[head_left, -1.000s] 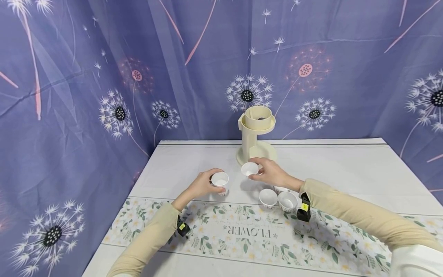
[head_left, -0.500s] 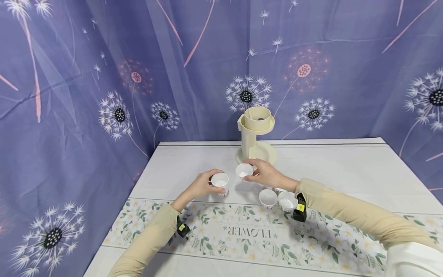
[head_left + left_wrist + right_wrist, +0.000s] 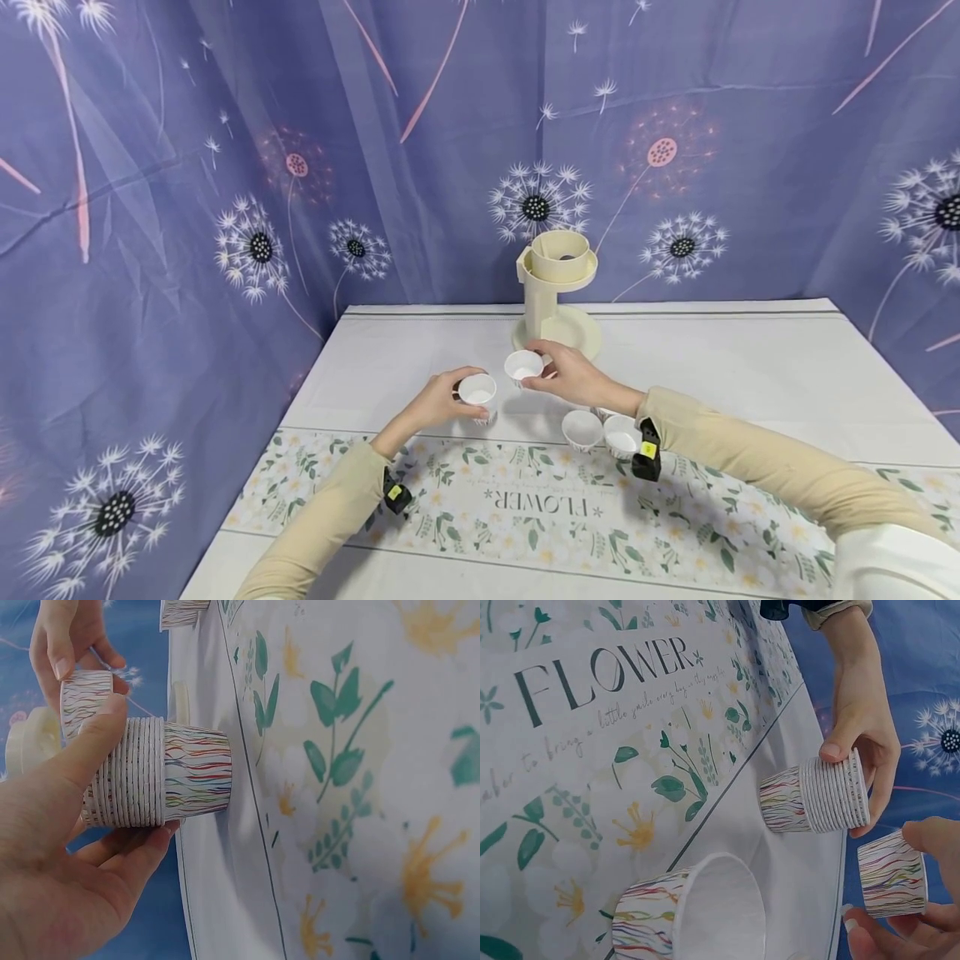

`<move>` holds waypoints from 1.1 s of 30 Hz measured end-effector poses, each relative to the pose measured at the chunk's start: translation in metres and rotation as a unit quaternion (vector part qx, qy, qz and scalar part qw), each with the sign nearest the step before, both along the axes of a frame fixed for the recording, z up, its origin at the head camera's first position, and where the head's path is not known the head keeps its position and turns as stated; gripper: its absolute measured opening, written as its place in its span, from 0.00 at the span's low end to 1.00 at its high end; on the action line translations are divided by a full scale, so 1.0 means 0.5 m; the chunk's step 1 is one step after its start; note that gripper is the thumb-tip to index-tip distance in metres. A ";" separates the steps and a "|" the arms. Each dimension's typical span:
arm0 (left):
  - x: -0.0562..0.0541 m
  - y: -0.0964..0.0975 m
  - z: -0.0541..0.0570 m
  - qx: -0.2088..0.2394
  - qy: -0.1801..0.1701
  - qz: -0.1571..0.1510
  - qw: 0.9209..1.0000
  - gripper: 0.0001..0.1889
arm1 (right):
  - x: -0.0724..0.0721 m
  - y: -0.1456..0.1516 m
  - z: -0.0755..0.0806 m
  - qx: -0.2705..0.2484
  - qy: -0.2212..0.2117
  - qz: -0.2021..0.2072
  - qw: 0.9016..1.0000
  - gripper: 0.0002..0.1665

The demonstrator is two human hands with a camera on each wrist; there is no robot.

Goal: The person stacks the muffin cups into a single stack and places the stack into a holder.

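Observation:
My left hand [image 3: 435,402] grips a stack of nested paper cups [image 3: 196,771], white with wavy coloured stripes, thumb on one side and fingers on the other. Between thumb and fingers my right hand [image 3: 583,377] holds a single paper cup [image 3: 522,368] of the same print, mouth up, just right of the stack in the head view. In the left wrist view this cup [image 3: 84,696] shows beyond the stack. Below my right forearm stand a paper cup [image 3: 582,430] and another paper cup [image 3: 620,436], mouths up; a further one behind them is mostly hidden.
A cream stand [image 3: 538,308] with a round base and a ring bearing an open cylinder stands at the table's back, behind my right hand. A flowered band [image 3: 540,508] marked FLOWER crosses the white tablecloth. A blue dandelion curtain [image 3: 442,208] hangs behind and at left.
My right hand has moved a little left with its paper cup, toward the stack. My left hand and the stack have stayed in place.

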State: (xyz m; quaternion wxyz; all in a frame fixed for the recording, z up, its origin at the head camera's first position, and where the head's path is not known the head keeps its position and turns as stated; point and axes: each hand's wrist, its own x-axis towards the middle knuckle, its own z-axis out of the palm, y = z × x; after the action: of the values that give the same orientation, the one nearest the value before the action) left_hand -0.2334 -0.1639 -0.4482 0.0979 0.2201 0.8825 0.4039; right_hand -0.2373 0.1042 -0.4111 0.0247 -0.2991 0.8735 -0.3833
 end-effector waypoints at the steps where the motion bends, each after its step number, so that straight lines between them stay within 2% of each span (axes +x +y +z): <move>1: 0.000 0.000 0.000 -0.001 0.001 0.001 1.000 0.38 | 0.000 -0.002 0.000 -0.002 0.001 0.001 1.000 0.37; 13: -0.001 0.002 -0.002 0.001 0.000 -0.002 1.000 0.37 | -0.002 -0.023 -0.004 -0.038 0.010 0.032 0.999 0.35; 19: 0.000 0.001 -0.003 0.004 0.001 0.002 1.000 0.37 | -0.001 -0.028 -0.005 -0.042 0.009 0.057 0.997 0.35; 26: -0.001 -0.001 -0.009 0.003 0.002 0.003 1.000 0.38 | 0.005 -0.042 0.000 -0.038 0.013 0.106 0.994 0.36; 33: 0.000 0.001 -0.005 0.008 0.008 0.001 1.000 0.36 | 0.000 -0.055 -0.008 -0.025 0.018 0.112 0.993 0.36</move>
State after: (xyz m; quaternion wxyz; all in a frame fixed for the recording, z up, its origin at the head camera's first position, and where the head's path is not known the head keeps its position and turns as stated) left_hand -0.2331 -0.1635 -0.4508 0.0887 0.2236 0.8802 0.4091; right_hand -0.2372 0.0768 -0.4149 0.0444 -0.4023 0.8250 -0.3944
